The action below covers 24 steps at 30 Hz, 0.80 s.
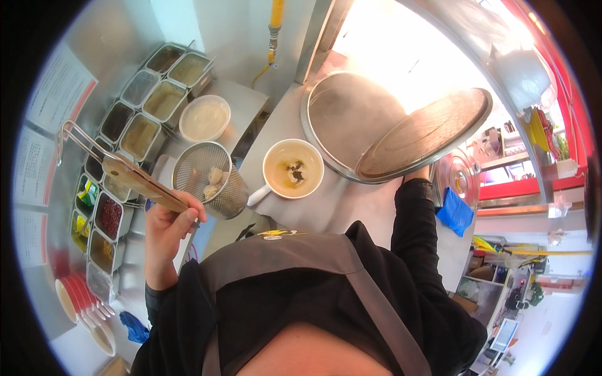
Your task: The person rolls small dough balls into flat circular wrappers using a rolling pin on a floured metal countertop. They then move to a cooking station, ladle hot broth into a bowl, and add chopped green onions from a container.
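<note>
My left hand (170, 228) grips the wooden handle (143, 183) of a deep mesh strainer basket (197, 164). Several pale lumps of food (216, 177), perhaps dumplings, lie inside the mesh. To the right of the basket stands a white handled bowl (276, 165) with yellowish oil and dark and pale seasoning at its bottom. A large steaming pot (306, 123) is beyond the bowl, its contents blurred by steam. My right hand (417, 174), mostly hidden, holds up a round metal lid (428, 131), tilted over the pot's right side.
Metal containers of ingredients (126, 192) line the left wall. A round tub (205, 118) with pale contents stands behind the strainer. Stacked red-and-white handled bowls (77, 296) are at lower left. Right of my sleeve, a blue cloth or bag (455, 211) rests against another round lid (458, 174).
</note>
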Tool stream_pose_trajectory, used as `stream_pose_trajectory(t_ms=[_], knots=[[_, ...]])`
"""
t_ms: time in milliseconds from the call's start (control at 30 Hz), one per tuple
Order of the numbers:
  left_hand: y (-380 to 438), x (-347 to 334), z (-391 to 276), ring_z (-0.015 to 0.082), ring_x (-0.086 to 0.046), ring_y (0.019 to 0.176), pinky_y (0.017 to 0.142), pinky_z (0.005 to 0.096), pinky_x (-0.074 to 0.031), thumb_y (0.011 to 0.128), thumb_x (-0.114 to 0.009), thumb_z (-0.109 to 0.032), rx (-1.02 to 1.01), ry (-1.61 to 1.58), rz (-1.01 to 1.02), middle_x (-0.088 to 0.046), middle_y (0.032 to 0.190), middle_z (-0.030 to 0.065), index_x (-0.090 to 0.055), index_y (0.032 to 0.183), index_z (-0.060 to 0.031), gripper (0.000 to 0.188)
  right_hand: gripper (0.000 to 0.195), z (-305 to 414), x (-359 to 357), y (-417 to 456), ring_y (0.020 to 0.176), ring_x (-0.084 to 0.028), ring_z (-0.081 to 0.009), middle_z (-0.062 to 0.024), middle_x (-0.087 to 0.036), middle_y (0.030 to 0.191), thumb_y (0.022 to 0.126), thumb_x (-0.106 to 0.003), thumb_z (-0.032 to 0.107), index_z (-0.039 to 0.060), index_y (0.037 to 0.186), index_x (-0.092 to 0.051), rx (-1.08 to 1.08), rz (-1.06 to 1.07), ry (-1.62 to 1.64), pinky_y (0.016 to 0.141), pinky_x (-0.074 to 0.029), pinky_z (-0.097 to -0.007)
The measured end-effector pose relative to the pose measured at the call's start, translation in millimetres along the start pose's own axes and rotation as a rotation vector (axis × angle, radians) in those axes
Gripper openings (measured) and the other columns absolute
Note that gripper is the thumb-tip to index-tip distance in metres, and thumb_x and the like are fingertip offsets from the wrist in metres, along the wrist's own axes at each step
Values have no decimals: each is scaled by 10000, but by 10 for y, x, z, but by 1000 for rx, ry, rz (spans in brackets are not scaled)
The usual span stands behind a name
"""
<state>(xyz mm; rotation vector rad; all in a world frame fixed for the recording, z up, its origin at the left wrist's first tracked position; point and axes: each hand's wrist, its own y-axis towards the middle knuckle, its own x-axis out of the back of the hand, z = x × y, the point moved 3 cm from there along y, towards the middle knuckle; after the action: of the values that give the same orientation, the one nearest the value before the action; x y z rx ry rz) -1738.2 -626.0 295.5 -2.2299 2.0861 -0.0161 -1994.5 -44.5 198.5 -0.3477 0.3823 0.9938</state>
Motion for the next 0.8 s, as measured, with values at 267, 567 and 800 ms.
stream_pose_trajectory(t_ms=[267, 567, 800], knots=[[165, 110, -97, 29, -528, 679, 587, 180, -412, 969, -677, -130, -20, 25, 123, -689, 859, 10, -678, 993, -29, 104, 334, 17, 178, -440, 806, -703, -205, -101, -731, 1008, 1038, -605, 250, 12, 1265, -659, 17, -56, 12, 663, -586, -343], [230, 143, -122, 34, -546, 696, 590, 178, -410, 972, -703, -174, -34, -15, 159, -694, 860, 7, -688, 1012, -31, 149, 340, -391, -286, -555, 808, -704, -214, -105, -729, 1007, 1040, -599, 270, 9, 1251, -658, -46, 12, 11, 667, -586, -350], [270, 104, -255, 57, -571, 730, 635, 202, -431, 965, -716, -196, -12, -26, 142, -697, 875, 23, -672, 1008, -26, 181, 346, -1013, -1353, -335, 810, -704, -221, -109, -727, 1006, 1041, -595, 285, 8, 1239, -658, -130, 186, 16, 670, -587, -355]])
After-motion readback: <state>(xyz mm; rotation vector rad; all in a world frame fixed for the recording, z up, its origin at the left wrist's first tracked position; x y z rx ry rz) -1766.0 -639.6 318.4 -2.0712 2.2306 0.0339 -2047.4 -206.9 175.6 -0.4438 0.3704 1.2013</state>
